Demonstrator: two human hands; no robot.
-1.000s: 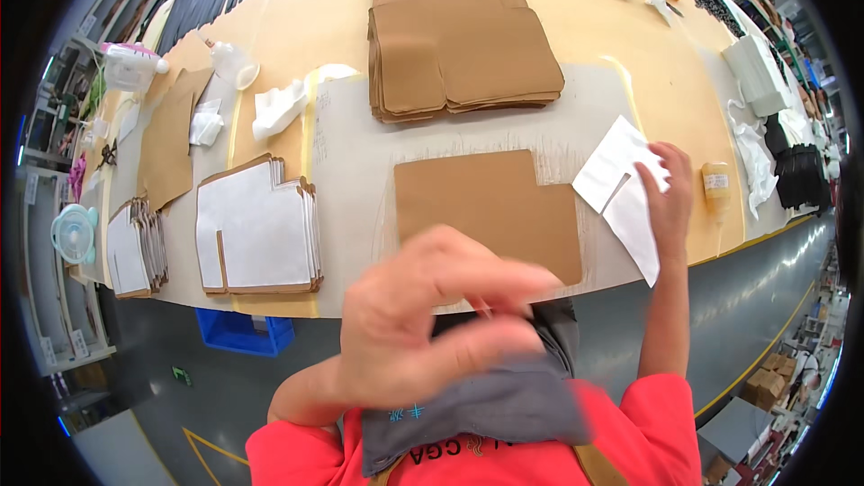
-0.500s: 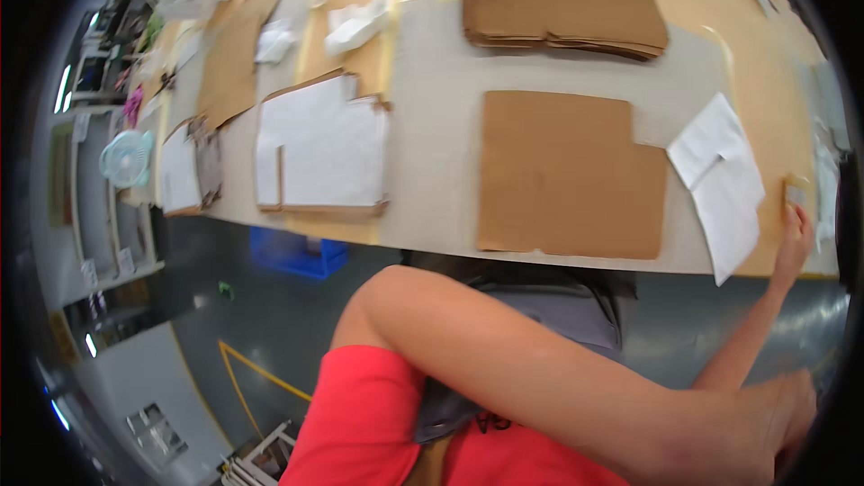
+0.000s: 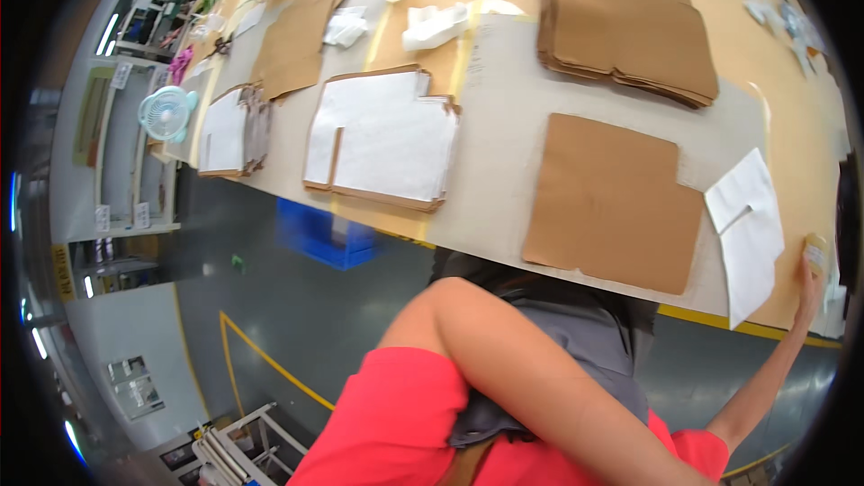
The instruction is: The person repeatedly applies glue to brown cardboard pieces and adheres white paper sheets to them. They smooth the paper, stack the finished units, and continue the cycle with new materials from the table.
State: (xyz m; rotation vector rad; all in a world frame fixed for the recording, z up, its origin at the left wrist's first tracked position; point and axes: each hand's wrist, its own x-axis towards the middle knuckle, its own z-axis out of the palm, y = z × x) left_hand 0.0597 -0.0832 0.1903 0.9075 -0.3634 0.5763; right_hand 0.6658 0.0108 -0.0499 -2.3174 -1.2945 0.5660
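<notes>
At the table's far right, my right hand [image 3: 806, 286] is closed round a small yellowish bottle [image 3: 816, 253] with a pale label. My left forearm [image 3: 549, 373] crosses in front of my body toward the lower right. Its hand is beyond the lower edge and cannot be seen. Nearest to my right hand lies a white sheet [image 3: 745, 232] with a short slit, its lower tip over the table edge. Left of it lies a flat brown sheet [image 3: 616, 207] with a notched upper right corner.
A thick stack of brown sheets [image 3: 625, 22] lies behind. White-topped stacks [image 3: 382, 139] [image 3: 225, 137] and another brown sheet [image 3: 304, 36] lie to the left. A small pale-blue fan [image 3: 168, 113] stands at the left edge. On the floor is a blue crate [image 3: 328, 238].
The view has shifted and tilted, so the table's things appear farther right and slanted. My left hand has gone out of the picture. My right hand still holds the bottle.
</notes>
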